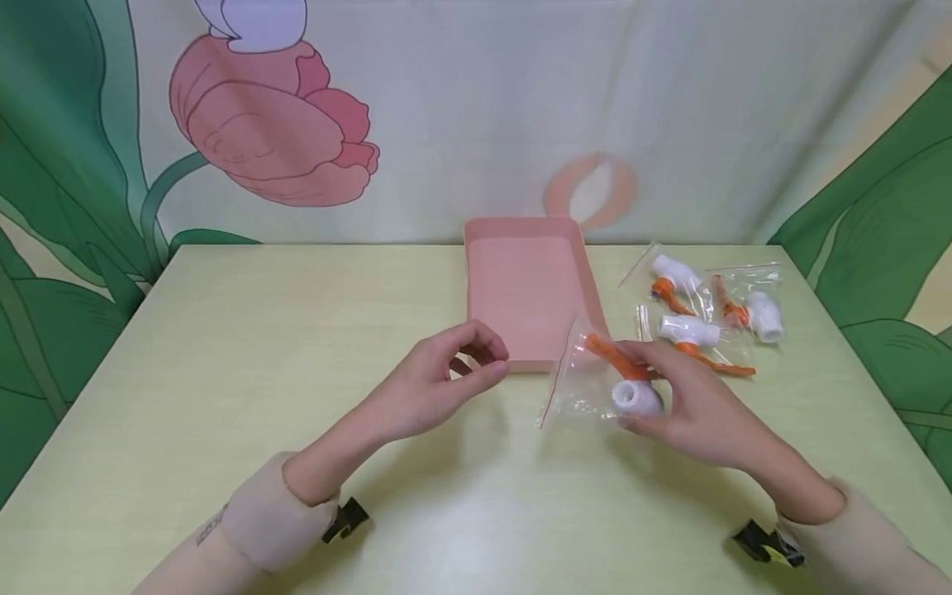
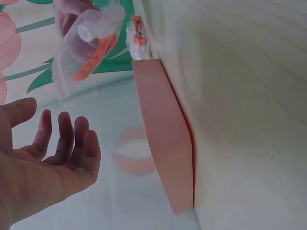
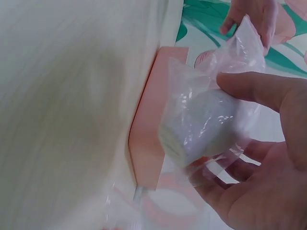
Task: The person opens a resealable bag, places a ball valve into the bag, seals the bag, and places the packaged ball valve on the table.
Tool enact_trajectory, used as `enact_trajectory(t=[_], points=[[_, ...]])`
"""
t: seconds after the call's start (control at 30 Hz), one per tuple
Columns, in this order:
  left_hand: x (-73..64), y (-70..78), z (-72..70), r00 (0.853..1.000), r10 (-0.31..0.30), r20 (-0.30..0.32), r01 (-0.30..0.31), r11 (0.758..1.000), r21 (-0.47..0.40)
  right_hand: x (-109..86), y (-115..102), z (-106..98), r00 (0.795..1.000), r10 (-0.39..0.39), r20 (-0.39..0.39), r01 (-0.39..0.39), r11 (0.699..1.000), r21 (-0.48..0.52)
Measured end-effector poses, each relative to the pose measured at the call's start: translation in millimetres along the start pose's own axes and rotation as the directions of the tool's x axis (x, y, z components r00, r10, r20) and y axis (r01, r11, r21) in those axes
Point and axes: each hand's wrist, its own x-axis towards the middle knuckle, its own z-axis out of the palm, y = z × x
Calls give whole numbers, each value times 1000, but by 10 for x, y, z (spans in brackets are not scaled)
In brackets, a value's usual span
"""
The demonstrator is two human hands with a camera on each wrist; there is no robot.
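My right hand (image 1: 699,409) grips a clear zip bag (image 1: 576,388) with a white plastic ball valve (image 1: 638,398) inside, its orange lever (image 1: 613,355) pointing up and left. In the right wrist view the thumb and fingers pinch the bagged valve (image 3: 196,124) from both sides, above the table. My left hand (image 1: 439,380) hovers to the left of the bag, fingers loosely bent, holding nothing. The left wrist view shows a gap between that hand (image 2: 53,158) and the bag. Behind both hands lies a pink tray (image 1: 528,289), with nothing visible in it.
Several more bagged valves with orange levers lie right of the tray, among them a front one (image 1: 692,332), a back one (image 1: 677,273) and a right one (image 1: 764,318). The pale table (image 1: 312,330) ends at a printed curtain (image 1: 461,124) behind.
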Motion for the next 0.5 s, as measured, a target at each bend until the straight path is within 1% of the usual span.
enact_trajectory(t=[0.1, 0.23, 0.4, 0.5], points=[[-22, -16, -15, 1000, -1, 30, 1, 1000, 20, -91, 53, -49, 1000, 3, 9, -3, 999, -39], [-46, -29, -40, 999, 4, 51, -6, 999, 53, -188, 141, -104, 1000, -7, 26, 10, 993, -120], [-64, -35, -68, 998, 1, 69, -7, 995, 97, -273, 264, -164, 996, -31, 83, 49, 974, -222], [-75, -46, -84, 996, -6, 90, -5, 993, 120, -317, 355, -183, 992, -7, 123, 39, 965, -258]])
